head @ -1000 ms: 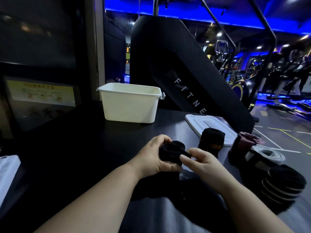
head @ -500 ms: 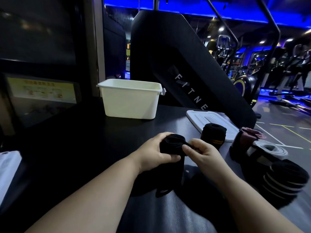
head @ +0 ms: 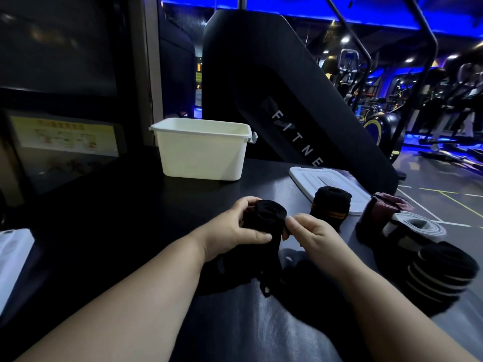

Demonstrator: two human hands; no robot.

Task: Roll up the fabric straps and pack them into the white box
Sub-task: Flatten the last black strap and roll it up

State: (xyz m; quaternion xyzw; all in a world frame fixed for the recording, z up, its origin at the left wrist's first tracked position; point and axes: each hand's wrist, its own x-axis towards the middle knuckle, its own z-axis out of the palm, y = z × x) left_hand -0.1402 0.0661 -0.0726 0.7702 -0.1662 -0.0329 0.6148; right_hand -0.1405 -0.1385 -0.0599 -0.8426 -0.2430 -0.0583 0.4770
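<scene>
Black table [head: 117, 205]; left hand [head: 230, 231] and right hand [head: 313, 239], grips tight around half-rolled black strap [head: 269, 214].

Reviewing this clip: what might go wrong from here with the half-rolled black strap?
The black strap is only partly coiled, with a loose tail hanging below the left hand and right hand. If either grip eases, the coil may spring loose. The white box stands well beyond the hands, so the roll might unwind on the way over.
</scene>
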